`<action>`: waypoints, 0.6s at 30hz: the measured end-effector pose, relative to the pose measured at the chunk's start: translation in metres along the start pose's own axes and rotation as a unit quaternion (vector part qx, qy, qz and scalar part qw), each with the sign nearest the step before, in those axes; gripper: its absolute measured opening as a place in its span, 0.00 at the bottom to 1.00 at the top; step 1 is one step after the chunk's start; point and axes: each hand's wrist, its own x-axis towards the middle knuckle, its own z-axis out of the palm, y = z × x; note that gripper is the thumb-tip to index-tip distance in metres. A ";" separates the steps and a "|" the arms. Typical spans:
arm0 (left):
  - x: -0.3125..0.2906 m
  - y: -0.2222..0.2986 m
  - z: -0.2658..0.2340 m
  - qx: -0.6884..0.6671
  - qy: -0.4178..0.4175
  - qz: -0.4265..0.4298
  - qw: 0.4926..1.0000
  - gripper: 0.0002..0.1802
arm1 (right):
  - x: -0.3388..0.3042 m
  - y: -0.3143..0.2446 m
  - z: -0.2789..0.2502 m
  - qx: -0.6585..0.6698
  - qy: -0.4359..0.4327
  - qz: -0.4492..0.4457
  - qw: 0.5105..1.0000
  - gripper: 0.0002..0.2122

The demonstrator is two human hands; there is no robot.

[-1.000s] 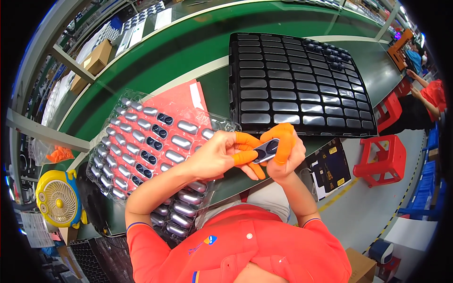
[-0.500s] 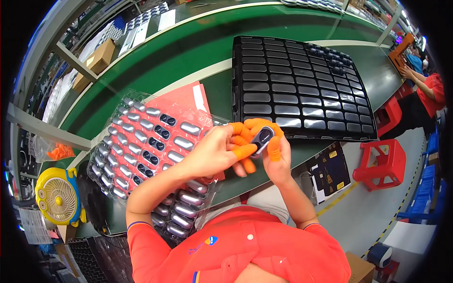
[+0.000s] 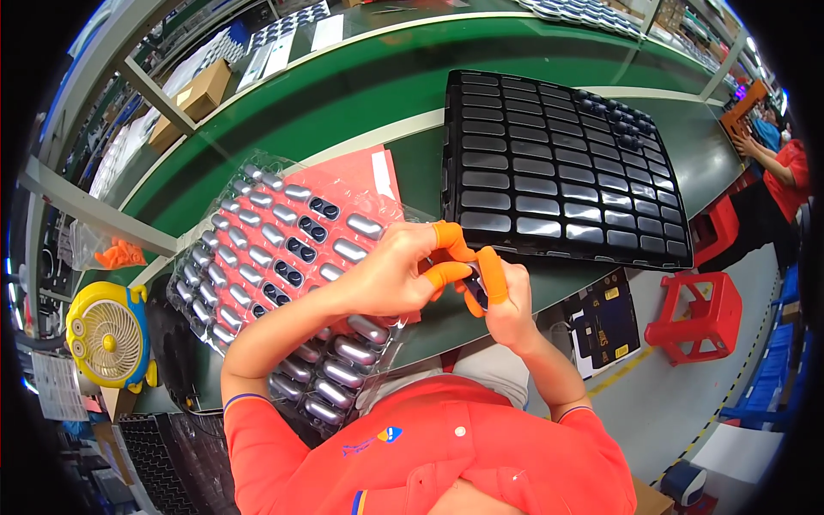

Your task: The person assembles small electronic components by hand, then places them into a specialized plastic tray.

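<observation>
Both my hands, with orange finger cots on the fingertips, meet over the table edge. Between them is a small oval earbud case [image 3: 477,293], dark-faced and mostly covered by my fingers. My left hand [image 3: 402,268] pinches it from the left with thumb and fingers. Closed round its other side is my right hand [image 3: 510,300]. Left of them, a clear plastic tray [image 3: 390,210] holds rows of silver-grey earbud cases [image 3: 364,226]. One row of dark earbud pieces [image 3: 300,250] with paired round recesses lies among them. My left forearm hides part of that tray.
A large black compartment tray [image 3: 502,225] lies at the back right, with dark pieces [image 3: 631,129] in its far corner. Pink sheets [image 3: 378,163] lie under the clear tray. A yellow fan [image 3: 107,336] stands left; a red stool [image 3: 697,318] and another person [image 3: 777,167] are right.
The earbud case has been turned, so its dark face shows less. My right fingers have folded down over it. The whole view has shifted slightly.
</observation>
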 end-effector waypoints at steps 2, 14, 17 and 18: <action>-0.004 -0.001 0.006 0.046 0.043 0.031 0.998 0.06 | 0.001 -0.001 0.002 -0.085 0.006 -0.065 0.994 0.16; -0.046 -0.006 0.002 0.088 0.179 0.031 0.979 0.25 | 0.007 0.014 0.010 -0.016 0.050 -0.058 0.997 0.16; -0.077 -0.010 0.008 0.146 0.197 0.045 0.968 0.24 | 0.001 0.015 0.039 -0.099 0.021 -0.208 0.973 0.14; -0.087 -0.010 0.008 0.172 0.198 0.058 0.963 0.24 | -0.004 0.015 0.050 -0.089 0.000 -0.209 0.974 0.14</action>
